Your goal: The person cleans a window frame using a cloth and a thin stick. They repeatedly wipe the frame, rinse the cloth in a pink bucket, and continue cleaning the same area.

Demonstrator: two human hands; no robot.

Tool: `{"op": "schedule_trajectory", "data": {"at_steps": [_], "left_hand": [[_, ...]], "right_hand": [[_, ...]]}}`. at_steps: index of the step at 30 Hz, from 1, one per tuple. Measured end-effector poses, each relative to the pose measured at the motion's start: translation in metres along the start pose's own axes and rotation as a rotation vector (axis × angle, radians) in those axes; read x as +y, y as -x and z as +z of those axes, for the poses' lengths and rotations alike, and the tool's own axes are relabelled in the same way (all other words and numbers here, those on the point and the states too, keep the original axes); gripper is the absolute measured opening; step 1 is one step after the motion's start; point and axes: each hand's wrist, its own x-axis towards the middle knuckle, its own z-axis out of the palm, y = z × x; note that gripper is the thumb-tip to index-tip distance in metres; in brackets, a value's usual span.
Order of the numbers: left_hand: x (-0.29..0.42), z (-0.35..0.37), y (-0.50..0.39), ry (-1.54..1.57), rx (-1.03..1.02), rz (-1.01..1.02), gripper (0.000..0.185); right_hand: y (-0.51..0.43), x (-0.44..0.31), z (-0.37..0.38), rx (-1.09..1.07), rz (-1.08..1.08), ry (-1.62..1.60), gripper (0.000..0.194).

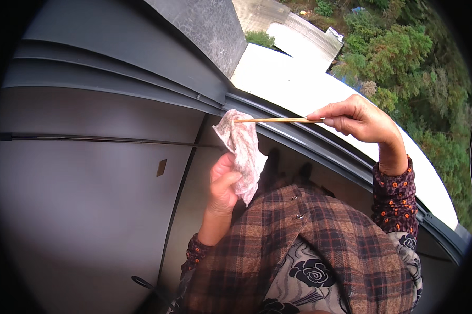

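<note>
My left hand (223, 184) grips a crumpled, damp-looking pinkish-white cloth (244, 157) by its lower side. A thin wooden stick, like a chopstick, (279, 120) runs level from the cloth's upper part to my right hand (355, 119). The thumb and fingers of that hand pinch the stick at its right end. The stick's left tip lies against the cloth near its top; whether it is tucked into a fold I cannot tell. Both hands are held in front of my body, beside the window track (298, 137).
A dark metal window frame (114, 74) fills the upper left. A thin metal rod (102, 139) crosses before the grey panel (82, 196) on the left. Past the track are a bright white ledge (298, 82), roofs and trees (400, 59). A dark loop (141, 282) shows at the bottom left.
</note>
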Motion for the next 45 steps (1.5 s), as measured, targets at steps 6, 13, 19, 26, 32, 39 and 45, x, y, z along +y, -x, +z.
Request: {"op": "schedule_trajectory", "data": {"at_steps": [6,13,19,26,32,39,45], "left_hand": [[-0.004,0.006,-0.024,-0.011,0.102,0.123,0.030],[-0.010,0.007,-0.024,-0.063,0.238,0.097,0.030],[-0.004,-0.008,-0.019,-0.018,0.203,0.039,0.027],[0.006,-0.009,-0.012,-0.033,0.170,0.042,0.024],[0.019,-0.020,0.029,0.074,-0.110,0.102,0.044],[0.012,-0.018,0.015,0.043,-0.090,0.048,0.035],[0.011,-0.001,-0.017,-0.003,-0.016,0.055,0.032]], "right_hand": [[-0.021,-0.038,0.026,0.058,-0.070,0.451,0.032],[-0.036,-0.105,0.058,-0.132,-0.015,1.069,0.037],[-0.073,-0.049,0.028,-0.074,0.099,1.030,0.035],[-0.090,-0.005,0.001,-0.051,-0.125,0.668,0.021],[-0.049,0.001,0.012,-0.053,0.140,0.138,0.018],[0.000,-0.029,0.053,0.167,-0.101,0.425,0.035],[0.004,-0.045,0.048,0.263,-0.008,0.674,0.040]]}}
